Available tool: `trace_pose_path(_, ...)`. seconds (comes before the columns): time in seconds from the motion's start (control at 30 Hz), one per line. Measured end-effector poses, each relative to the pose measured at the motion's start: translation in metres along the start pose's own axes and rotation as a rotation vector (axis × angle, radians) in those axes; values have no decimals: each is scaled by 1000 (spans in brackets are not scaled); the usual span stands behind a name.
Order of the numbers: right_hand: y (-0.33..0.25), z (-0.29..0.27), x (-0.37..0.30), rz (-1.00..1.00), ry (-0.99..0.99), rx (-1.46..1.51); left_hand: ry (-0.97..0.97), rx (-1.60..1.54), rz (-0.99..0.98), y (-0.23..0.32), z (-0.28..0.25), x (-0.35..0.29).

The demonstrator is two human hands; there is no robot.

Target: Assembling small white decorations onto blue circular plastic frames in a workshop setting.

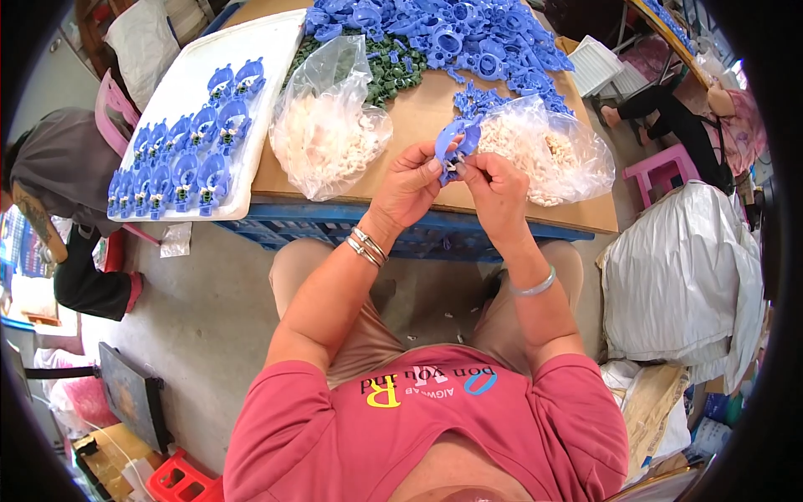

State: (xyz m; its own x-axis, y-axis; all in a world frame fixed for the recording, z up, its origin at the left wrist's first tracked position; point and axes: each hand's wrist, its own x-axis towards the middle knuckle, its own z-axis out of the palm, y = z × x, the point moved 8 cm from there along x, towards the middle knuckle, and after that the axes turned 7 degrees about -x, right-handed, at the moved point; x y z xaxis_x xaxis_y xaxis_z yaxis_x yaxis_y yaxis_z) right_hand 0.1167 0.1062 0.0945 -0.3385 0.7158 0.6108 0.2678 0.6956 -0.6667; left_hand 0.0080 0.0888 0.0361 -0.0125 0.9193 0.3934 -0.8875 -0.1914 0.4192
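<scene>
My left hand [410,186] grips a blue plastic toy part [456,138] with a rounded, hollow top, held above the table's near edge. My right hand [499,191] is closed at its lower end, thumb and fingertips pinching there. A small white bit shows between the hands, mostly hidden by fingers. Beside my right hand lies an open clear bag of small cream-white pieces [535,155]. Another clear bag of similar pieces [322,151] rests left of my left hand. Farther left, several blue toy figures [184,180] stand in rows on a white tray [180,88].
Loose blue parts [443,38] heap at the table's far side, beside dark green pieces [393,71]. Cardboard [276,180] covers the tabletop, with blue crates [335,226] below. Seated people are at left and right. A pink stool [661,167] and silvery sack [677,276] stand right.
</scene>
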Motion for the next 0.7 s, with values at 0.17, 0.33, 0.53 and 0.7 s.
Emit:
trace_pose_path(0.17, 9, 0, 0, 115, 30, 152, 11, -33, 15, 4, 2, 1)
trace_pose_path(0.33, -1, -1, -1, -50, 26, -26, -3, 49, -6, -1, -3, -1)
trace_pose_path(0.53, 11, 3, 0, 80, 41, 213, 41, 19, 28, 6, 6, -2)
trace_pose_path(0.7, 20, 18, 2, 245, -22, 447, 21, 60, 45, 10, 0, 0)
